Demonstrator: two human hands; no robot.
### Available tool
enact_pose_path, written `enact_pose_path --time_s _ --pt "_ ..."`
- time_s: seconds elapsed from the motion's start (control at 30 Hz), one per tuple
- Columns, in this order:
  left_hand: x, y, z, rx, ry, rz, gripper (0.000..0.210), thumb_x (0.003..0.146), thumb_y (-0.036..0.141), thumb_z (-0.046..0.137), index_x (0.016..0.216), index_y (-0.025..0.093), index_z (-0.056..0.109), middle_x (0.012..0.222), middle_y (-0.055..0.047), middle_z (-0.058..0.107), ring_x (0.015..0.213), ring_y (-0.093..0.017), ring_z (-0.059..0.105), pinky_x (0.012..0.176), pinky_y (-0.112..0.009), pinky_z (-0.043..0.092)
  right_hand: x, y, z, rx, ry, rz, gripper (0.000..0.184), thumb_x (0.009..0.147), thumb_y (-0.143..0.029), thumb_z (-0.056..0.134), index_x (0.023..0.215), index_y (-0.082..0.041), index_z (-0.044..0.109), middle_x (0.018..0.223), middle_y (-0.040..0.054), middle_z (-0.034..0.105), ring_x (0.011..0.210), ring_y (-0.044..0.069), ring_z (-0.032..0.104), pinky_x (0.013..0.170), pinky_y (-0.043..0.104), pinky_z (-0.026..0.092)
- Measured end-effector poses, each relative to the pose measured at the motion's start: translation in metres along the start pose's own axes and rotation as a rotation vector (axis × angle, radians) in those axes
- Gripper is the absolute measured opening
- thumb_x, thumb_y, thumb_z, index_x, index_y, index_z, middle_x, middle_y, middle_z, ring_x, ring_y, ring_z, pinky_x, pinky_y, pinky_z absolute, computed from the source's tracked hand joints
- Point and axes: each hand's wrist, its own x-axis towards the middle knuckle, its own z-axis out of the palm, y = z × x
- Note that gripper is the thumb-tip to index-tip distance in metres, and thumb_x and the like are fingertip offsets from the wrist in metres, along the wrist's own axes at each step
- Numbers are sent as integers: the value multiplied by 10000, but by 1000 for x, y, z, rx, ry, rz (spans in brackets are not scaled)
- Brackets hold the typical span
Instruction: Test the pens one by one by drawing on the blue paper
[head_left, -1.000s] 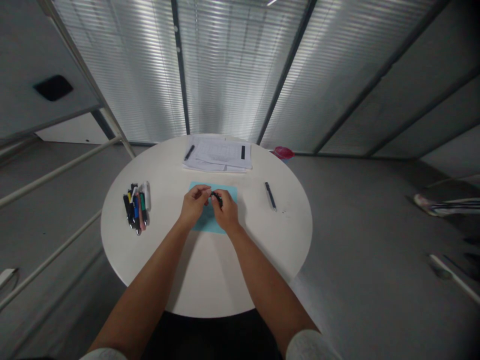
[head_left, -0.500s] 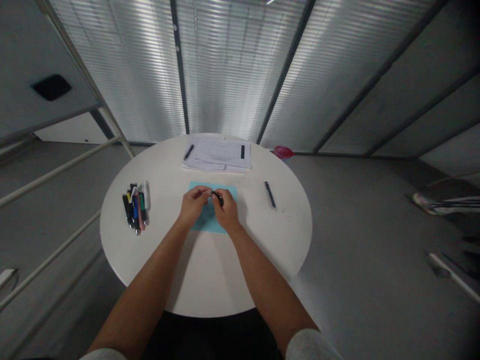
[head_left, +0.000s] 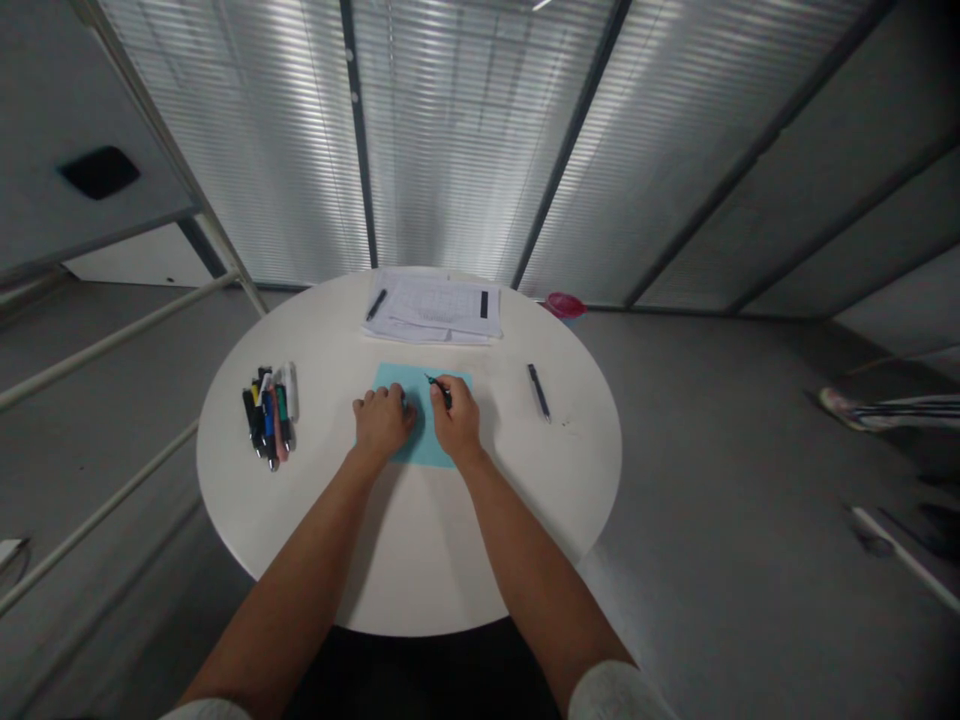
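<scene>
Turquoise paper (head_left: 421,446) lies mid-table, and over it the right hand (head_left: 457,420) pinches a black pen-like tool (head_left: 441,388), its tip toward eleven o'clock. The left hand (head_left: 381,422) curls over the sheet's nine-o'clock edge; I can't tell whether it grips anything. A dark pen (head_left: 540,393) lies toward two o'clock.

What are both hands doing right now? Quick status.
Left hand: fingers curled at the blue paper; can't tell if it holds anything.
Right hand: closed, holding a black pen.
</scene>
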Motion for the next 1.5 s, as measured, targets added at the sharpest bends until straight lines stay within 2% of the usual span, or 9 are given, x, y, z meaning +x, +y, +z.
enact_pose_path --time_s 0.1,0.4,0.6,0.67,0.87,1.07,1.23,1.33,1.5 --pt "1 -1 4 8 -37 13 319 891 362 444 1083 151 586 1016 -188 663 1002 -341 573 869 -447 321 0 0 0 -17 -21 -3 292 953 -404 402 1039 -201 592 978 70 661 914 185 613 828 315 489" --pt "5 -2 7 -6 10 23 287 916 331 400 1005 161 613 886 -165 692 876 -293 624 804 -380 348 -1 1 1 -35 -43 -7 291 955 -407 402 1039 -207 596 980 62 671 917 184 621 828 313 491" --pt "13 -6 7 -648 259 -75 203 851 364 532 890 198 642 704 -42 624 648 -185 547 661 -286 361 -1 -1 -1 -21 -55 2 293 951 -419 415 1056 -209 591 999 63 674 932 181 631 841 312 496" --pt "15 -5 8 -860 297 -125 197 807 378 584 818 189 637 658 -16 592 615 -160 513 629 -270 368 -2 -2 -2 -18 -55 9 295 945 -433 432 1064 -213 588 1004 62 679 927 183 639 836 314 501" --pt "19 2 11 -1426 99 -467 247 723 392 642 791 160 590 556 54 473 454 -79 397 468 -231 312 -2 0 0 -14 -61 -5 299 958 -413 421 1122 -227 589 1076 63 677 981 183 640 868 316 506" --pt "15 6 5 -1635 -33 -540 276 700 373 662 854 157 584 566 65 459 414 -43 306 415 -215 203 -1 0 0 -31 -80 -19 304 964 -399 417 1148 -236 597 1113 62 673 1022 182 636 901 314 502" --pt "17 6 -1 -1722 -70 -650 172 746 284 596 858 154 590 549 44 429 414 -61 313 404 -227 208 -2 0 0 -31 -77 -15 298 962 -405 421 1117 -225 602 1086 59 681 982 180 643 886 306 502" --pt "19 5 -1 -1848 -66 -729 122 701 161 543 822 161 554 543 44 404 428 -72 337 417 -228 258 -3 0 0 -34 -82 -16 297 960 -403 426 1116 -219 601 1080 56 681 987 176 641 887 297 496" --pt "19 7 0 -1947 45 -626 290 549 2 475 752 201 416 553 69 396 463 -76 406 463 -207 307 -3 0 0 -47 -88 2 312 959 -409 419 1111 -206 600 1076 55 681 976 168 638 881 284 490"
